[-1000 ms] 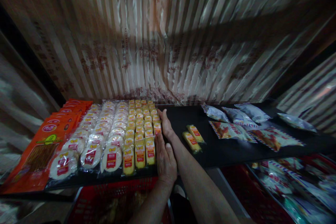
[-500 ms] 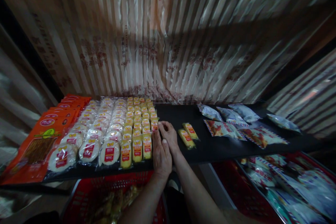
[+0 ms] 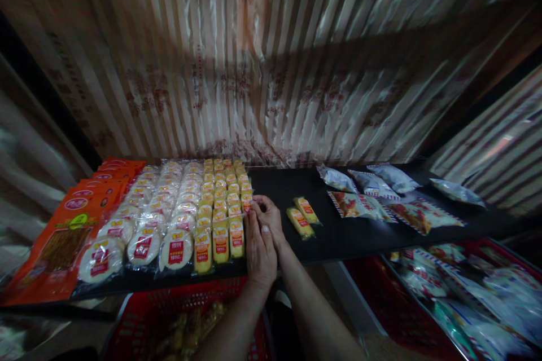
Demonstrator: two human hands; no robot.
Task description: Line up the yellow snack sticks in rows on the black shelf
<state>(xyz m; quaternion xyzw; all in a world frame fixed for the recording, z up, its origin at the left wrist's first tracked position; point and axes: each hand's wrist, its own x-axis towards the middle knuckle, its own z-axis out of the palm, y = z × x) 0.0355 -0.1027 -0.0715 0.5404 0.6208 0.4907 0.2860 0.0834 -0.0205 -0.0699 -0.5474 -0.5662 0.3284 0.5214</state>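
Note:
Rows of yellow wrapped snack packets stand on the black shelf, lined up front to back. My left hand lies along the right side of these rows, its fingers stretched forward and pressed together. Just beyond and to the right, my right hand bends its fingers around the front yellow snack packet of the rightmost row; the thumb tip touches near it. The two hands meet at the wrist and palm. A pair of loose yellow packets lies to the right of my hands.
Left of the yellow rows are round white cracker packs and orange bags. White and red snack bags lie on the black shelf at right. Below stand a red basket and a crate of bags. Striped sheeting hangs behind.
My right hand has shifted slightly to the left against the rightmost row of yellow packets. My left hand stays nearly in place, and the view has tilted a little.

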